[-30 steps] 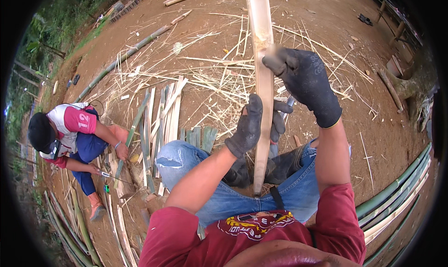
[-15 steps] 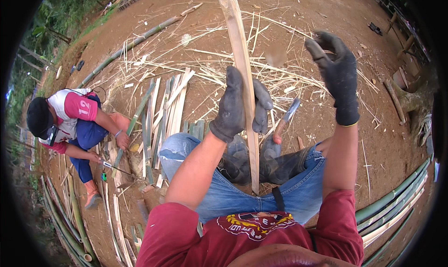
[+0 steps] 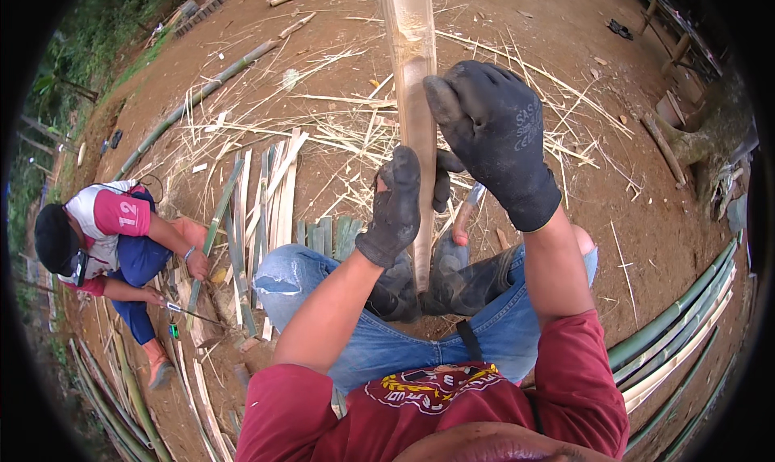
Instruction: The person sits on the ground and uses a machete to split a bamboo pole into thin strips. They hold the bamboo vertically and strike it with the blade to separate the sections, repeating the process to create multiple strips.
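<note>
A long split bamboo strip stands upright before me, its lower end between my boots. My left hand, in a dark work glove, is closed around it, thumb on the near face and fingertips past its right edge. Higher up, my gloved right hand is at the strip's right edge with curled fingers, its thumb overlapping the edge; the other fingertips are partly hidden. Just beyond my boots is a knife with a wooden handle, its blade partly covered by my right hand.
Bamboo shavings litter the brown ground ahead. Split slats lie to the left, where a co-worker crouches holding a blade and a bamboo piece. Green bamboo lengths lie at right, near a tree trunk.
My right hand has come down and left from the air onto the strip's edge. The strip has turned to show a broader face, and my left hand sits slightly lower.
</note>
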